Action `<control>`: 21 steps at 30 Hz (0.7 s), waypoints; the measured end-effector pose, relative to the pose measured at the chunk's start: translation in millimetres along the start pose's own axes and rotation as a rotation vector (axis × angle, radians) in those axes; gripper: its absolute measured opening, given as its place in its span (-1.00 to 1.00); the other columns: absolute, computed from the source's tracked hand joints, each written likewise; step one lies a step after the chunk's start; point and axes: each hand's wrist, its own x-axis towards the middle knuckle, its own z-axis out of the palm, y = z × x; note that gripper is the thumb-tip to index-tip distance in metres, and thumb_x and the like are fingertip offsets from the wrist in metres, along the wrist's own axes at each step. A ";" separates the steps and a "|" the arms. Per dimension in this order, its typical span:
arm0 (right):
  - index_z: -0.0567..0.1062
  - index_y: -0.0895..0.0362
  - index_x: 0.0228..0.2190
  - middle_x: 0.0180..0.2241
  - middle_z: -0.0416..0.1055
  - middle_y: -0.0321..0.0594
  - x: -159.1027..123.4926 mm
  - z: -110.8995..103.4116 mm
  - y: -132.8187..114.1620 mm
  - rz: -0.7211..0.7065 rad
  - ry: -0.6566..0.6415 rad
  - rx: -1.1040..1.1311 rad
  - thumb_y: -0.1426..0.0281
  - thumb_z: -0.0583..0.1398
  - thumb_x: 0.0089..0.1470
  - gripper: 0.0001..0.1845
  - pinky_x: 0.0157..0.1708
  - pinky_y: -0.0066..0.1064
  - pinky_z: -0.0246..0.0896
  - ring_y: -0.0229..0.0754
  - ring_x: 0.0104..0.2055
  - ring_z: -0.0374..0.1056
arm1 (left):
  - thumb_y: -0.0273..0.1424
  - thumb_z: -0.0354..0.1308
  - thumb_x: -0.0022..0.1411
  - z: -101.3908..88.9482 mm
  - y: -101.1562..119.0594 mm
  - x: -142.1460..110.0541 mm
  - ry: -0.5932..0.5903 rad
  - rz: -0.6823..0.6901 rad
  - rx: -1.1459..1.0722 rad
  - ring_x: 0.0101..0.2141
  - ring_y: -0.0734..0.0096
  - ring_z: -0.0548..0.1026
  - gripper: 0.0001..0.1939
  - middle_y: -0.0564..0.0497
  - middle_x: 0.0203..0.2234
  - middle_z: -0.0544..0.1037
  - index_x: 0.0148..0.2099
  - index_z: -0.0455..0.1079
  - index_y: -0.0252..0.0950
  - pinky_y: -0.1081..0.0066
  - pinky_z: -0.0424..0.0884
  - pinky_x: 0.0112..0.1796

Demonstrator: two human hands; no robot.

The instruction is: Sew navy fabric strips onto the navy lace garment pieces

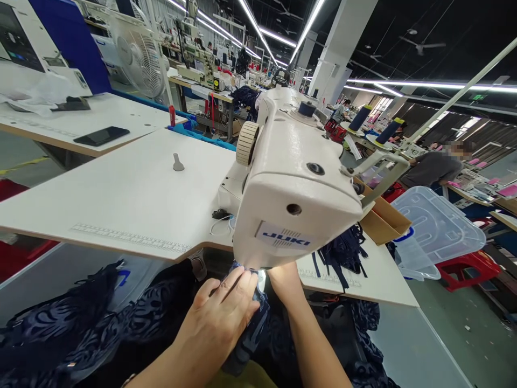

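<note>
A white sewing machine (291, 188) marked JUKI stands in front of me, and its head hides the stitching area. My left hand (226, 307) is closed on a piece of navy patterned fabric (254, 334), its fingertips reaching the lower edge of the machine head. My right hand (286, 281) lies on the other side of the fabric, close under the machine; its fingers are hidden behind the head. A lamp lights the spot between the hands. More navy patterned pieces (56, 320) hang at the left below the tabletop.
The white tabletop (161, 188) carries a small grey flat piece (177, 163) and a printed ruler. Dark fabric strips (345, 253) lie right of the machine. Beyond are a cardboard box (385, 218), a clear plastic lid (440, 221), and a phone (102, 136) on the left table.
</note>
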 end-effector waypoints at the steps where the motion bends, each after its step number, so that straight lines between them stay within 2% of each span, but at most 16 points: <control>1: 0.54 0.15 -0.44 -0.54 0.50 -0.25 0.7 0.1 -0.4 0.002 -0.013 0.016 0.39 0.11 0.02 -0.80 -0.35 -0.40 0.33 -0.16 -0.43 0.41 | -0.39 0.03 0.35 1.0 0.3 0.1 0.006 0.000 0.007 -0.10 0.36 0.51 -0.77 0.03 -0.12 0.59 0.01 0.39 -0.25 0.30 0.16 -0.13; 4: 0.56 0.15 -0.44 -0.51 0.52 -0.22 2.4 0.3 -3.0 0.011 -0.032 0.072 0.39 0.11 0.00 -0.78 -0.32 -0.38 0.34 -0.12 -0.39 0.42 | -0.40 0.02 0.35 4.7 0.5 -0.4 0.028 0.007 0.032 -0.12 0.36 0.51 -0.77 0.02 -0.13 0.59 0.01 0.40 -0.26 0.30 0.16 -0.14; 7: 0.58 0.14 -0.33 -0.47 0.54 -0.20 2.8 1.0 -5.2 0.004 -0.028 0.084 0.40 0.11 0.00 -0.75 -0.26 -0.36 0.36 -0.09 -0.31 0.45 | -0.41 0.02 0.35 7.1 0.6 -0.8 0.054 0.020 0.039 -0.13 0.35 0.51 -0.76 0.01 -0.14 0.59 0.02 0.40 -0.27 0.30 0.17 -0.14; 12: 0.54 0.14 -0.14 -0.31 0.57 -0.16 2.7 2.4 -5.4 -0.030 0.016 0.095 0.44 0.11 -0.01 -0.62 -0.13 -0.34 0.35 -0.07 -0.16 0.45 | -0.41 0.05 0.33 6.4 2.7 0.3 0.002 -0.012 0.027 -0.13 0.37 0.51 -0.76 0.02 -0.13 0.58 0.02 0.40 -0.26 0.32 0.16 -0.14; 16: 0.53 0.14 -0.11 -0.26 0.57 -0.13 2.5 2.7 -3.0 -0.045 0.013 0.055 0.41 0.10 0.02 -0.61 -0.02 -0.28 0.29 -0.04 -0.05 0.41 | -0.39 0.03 0.34 6.9 4.4 0.6 0.009 -0.030 0.016 -0.14 0.37 0.51 -0.76 0.04 -0.10 0.58 0.02 0.40 -0.23 0.32 0.17 -0.14; 21: 0.52 0.14 -0.11 -0.25 0.56 -0.11 2.0 3.4 0.4 -0.061 0.032 0.011 0.36 0.09 0.05 -0.63 0.06 -0.21 0.22 -0.04 -0.02 0.39 | -0.38 0.00 0.36 7.7 5.4 -0.1 0.027 -0.036 0.020 -0.16 0.37 0.52 -0.76 0.07 -0.11 0.58 0.00 0.41 -0.24 0.29 0.17 -0.15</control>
